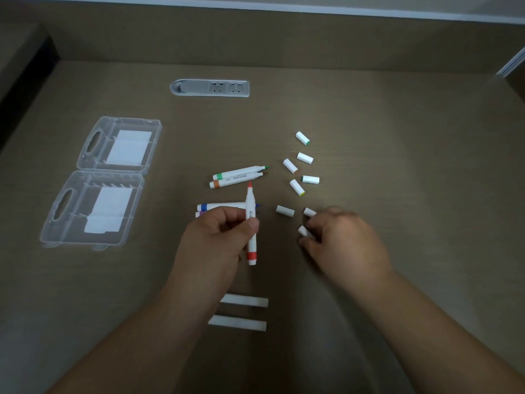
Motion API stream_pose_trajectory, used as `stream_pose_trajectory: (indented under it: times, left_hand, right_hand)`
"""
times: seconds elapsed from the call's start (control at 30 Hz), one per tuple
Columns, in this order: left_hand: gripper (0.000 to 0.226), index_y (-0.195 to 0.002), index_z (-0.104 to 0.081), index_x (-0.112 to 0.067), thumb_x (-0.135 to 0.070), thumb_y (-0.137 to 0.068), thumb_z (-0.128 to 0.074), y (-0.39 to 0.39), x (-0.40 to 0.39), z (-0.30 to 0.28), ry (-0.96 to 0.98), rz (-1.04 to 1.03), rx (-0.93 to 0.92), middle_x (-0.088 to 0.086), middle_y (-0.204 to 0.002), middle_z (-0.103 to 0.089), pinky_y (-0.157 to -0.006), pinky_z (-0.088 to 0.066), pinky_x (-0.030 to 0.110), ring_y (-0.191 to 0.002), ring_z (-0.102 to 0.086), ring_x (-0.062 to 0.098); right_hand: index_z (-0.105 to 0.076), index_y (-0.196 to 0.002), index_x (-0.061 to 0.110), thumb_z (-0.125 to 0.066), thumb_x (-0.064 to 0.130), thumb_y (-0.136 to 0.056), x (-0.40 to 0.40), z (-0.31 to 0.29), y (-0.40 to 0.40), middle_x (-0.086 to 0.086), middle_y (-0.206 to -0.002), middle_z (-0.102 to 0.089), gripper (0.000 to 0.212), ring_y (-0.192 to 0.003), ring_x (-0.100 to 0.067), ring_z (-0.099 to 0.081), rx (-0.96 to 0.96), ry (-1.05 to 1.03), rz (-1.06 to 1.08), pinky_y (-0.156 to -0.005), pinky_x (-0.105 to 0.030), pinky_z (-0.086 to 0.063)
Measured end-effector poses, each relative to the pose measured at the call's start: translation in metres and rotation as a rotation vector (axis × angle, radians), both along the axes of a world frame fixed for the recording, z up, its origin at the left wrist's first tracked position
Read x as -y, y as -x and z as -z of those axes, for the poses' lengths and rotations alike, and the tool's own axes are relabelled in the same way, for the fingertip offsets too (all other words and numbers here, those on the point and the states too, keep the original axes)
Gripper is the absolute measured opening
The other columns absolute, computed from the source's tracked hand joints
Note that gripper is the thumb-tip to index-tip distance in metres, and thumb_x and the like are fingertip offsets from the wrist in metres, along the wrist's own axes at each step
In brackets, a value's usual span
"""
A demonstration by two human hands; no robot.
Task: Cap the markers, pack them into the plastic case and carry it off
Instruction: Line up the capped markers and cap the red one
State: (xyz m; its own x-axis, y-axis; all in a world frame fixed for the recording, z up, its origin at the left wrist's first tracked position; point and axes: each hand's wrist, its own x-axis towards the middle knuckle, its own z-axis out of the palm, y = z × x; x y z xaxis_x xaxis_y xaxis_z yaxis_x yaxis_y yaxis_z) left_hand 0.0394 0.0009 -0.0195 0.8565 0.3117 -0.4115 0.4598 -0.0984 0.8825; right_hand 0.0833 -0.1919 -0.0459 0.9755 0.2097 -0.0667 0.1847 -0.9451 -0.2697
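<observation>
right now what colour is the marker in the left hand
Red tip and band on the marker, white barrel; head view.

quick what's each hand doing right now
Left hand: closed around the red marker, uncapped tip pointing away.
Right hand: fingers curled on a white cap on the table.

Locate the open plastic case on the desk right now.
In the head view the plastic case lies open at the desk's left, left of the markers and nearer than the socket strip.
</observation>
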Motion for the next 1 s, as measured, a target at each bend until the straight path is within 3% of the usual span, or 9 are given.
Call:
stream_pose_trajectory:
  times: [0.13,0.23,0.3,0.37,0.43,0.53,0.77,1.0]
  left_hand:
    - [0.006,-0.092,-0.075,-0.024,-0.025,-0.091,-0.069,-0.005,0.005,0.002,0.052,-0.018,-0.004,-0.007,-0.079,-0.075,-0.061,-0.049,0.021,-0.063,-0.063,-0.001]
    - [0.007,-0.09,-0.075,-0.023,-0.021,-0.092,-0.068,-0.011,0.007,0.003,0.138,-0.037,-0.026,-0.004,-0.079,-0.076,-0.06,-0.052,0.022,-0.064,-0.064,0.002]
    - [0.008,-0.088,-0.075,-0.022,-0.021,-0.092,-0.068,-0.014,0.008,0.004,0.198,-0.043,-0.048,-0.001,-0.079,-0.076,-0.07,-0.057,0.032,-0.071,-0.066,0.01]
    - [0.008,-0.088,-0.076,-0.021,-0.02,-0.091,-0.069,-0.017,0.01,0.005,0.226,-0.045,-0.052,0.001,-0.08,-0.077,-0.078,-0.058,0.041,-0.074,-0.066,0.016]
    - [0.008,-0.087,-0.076,-0.02,-0.019,-0.091,-0.069,-0.019,0.013,0.005,0.245,-0.047,-0.044,0.002,-0.08,-0.077,-0.081,-0.057,0.045,-0.074,-0.065,0.018]
    - [0.012,-0.083,-0.076,-0.02,-0.017,-0.091,-0.069,-0.021,0.015,0.004,0.266,-0.054,-0.039,0.004,-0.078,-0.076,-0.08,-0.055,0.045,-0.071,-0.063,0.019]
    - [0.009,-0.086,-0.075,-0.022,-0.02,-0.091,-0.068,-0.024,0.013,0.007,0.262,-0.034,-0.052,0.001,-0.077,-0.076,-0.081,-0.055,0.044,-0.075,-0.065,0.019]
    - [0.013,-0.095,-0.074,-0.035,-0.024,-0.091,-0.068,-0.016,-0.004,0.007,-0.065,0.205,-0.032,-0.014,-0.085,-0.075,-0.073,-0.053,0.026,-0.081,-0.069,0.004]
  right_hand:
    - [-0.07,-0.081,0.021,-0.065,0.03,-0.085,-0.005,0.005,0.004,0.002,-0.081,-0.062,0.011,-0.078,-0.019,-0.061,-0.021,-0.083,0.022,-0.066,-0.03,-0.047]
    - [-0.071,-0.08,0.019,-0.072,0.017,-0.083,-0.007,-0.006,0.004,0.004,-0.067,-0.066,0.004,-0.055,-0.007,-0.055,-0.258,-0.66,0.337,-0.054,-0.021,-0.044]
    - [-0.071,-0.091,0.013,-0.068,0.006,-0.086,-0.011,-0.019,0.006,-0.001,-0.063,-0.063,0.009,-0.05,-0.009,-0.049,-0.562,-1.126,0.556,-0.047,-0.02,-0.038]
    - [-0.07,-0.089,0.011,-0.064,0.006,-0.086,-0.016,-0.029,0.007,-0.003,-0.062,-0.058,0.009,-0.048,-0.01,-0.046,-0.877,-1.398,0.689,-0.045,-0.021,-0.033]
    - [-0.067,-0.078,0.013,-0.064,0.009,-0.085,-0.021,-0.034,0.009,-0.002,-0.063,-0.056,0.009,-0.047,-0.009,-0.046,-1.092,-1.48,0.759,-0.042,-0.019,-0.034]
    - [-0.061,-0.077,0.011,-0.063,0.011,-0.086,-0.025,-0.032,0.01,-0.002,-0.064,-0.056,0.009,-0.047,-0.008,-0.046,-1.217,-1.521,0.823,-0.041,-0.016,-0.034]
    - [-0.061,-0.08,0.01,-0.063,0.01,-0.087,-0.026,-0.027,0.011,-0.003,-0.064,-0.058,0.008,-0.047,-0.008,-0.049,-1.199,-1.537,0.849,-0.041,-0.017,-0.038]
    - [-0.069,-0.092,0.006,-0.064,0.0,-0.086,-0.016,-0.027,0.003,-0.005,-0.067,-0.061,0.01,-0.052,-0.013,-0.051,-0.611,-1.399,0.574,-0.052,-0.025,-0.039]
